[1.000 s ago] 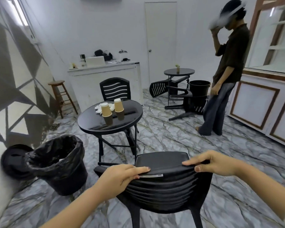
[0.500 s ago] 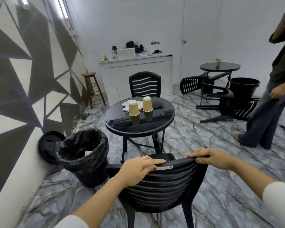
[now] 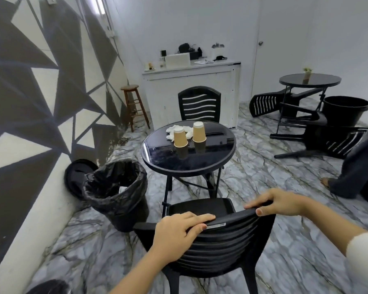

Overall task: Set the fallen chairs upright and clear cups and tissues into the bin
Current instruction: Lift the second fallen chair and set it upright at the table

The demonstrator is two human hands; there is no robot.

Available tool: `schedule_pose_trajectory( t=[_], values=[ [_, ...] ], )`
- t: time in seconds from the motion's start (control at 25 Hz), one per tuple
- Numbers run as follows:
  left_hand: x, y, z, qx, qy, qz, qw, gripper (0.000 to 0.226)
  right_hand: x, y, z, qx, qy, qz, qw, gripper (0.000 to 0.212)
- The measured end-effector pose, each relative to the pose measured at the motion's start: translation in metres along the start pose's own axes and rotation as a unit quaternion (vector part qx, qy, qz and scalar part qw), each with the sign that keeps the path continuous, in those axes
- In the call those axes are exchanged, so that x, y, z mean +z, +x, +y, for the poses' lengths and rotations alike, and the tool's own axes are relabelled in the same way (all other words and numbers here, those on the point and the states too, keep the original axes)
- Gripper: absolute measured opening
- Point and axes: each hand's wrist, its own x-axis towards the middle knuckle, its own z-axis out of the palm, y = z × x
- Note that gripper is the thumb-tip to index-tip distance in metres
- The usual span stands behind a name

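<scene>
Marble-patterned floor, white walls, geometric mural to the left. Landmark: round black table [image 3: 221, 164]. I see my left hand [image 3: 176, 236] and right hand [image 3: 278, 203] both curled over the top rail of the upright near chair [image 3: 217, 247], just in front of the table. On the table: two inverted paper cups [image 3: 180, 137], touching crumpled tissues [image 3: 179, 130]. Lined bin [image 3: 117, 192] stands left of it. Two fallen chairs [image 3: 327, 141] lie well to its right, beside a bystander's legs [image 3: 361, 166].
</scene>
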Motion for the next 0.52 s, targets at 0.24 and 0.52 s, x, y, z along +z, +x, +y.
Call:
schedule_pose_trajectory(
  t=[0.24,0.52],
  values=[
    [0.013,0.006,0.021,0.057,0.047,-0.03,0.997,0.03,0.032,-0.051,0.027,-0.048,0.09,0.136,0.985,0.017],
    [-0.001,-0.004,-0.016,-0.023,0.023,-0.018,0.999,0.034,0.045,-0.008,0.007,-0.107,0.05,0.159,0.98,0.023]
  ],
)
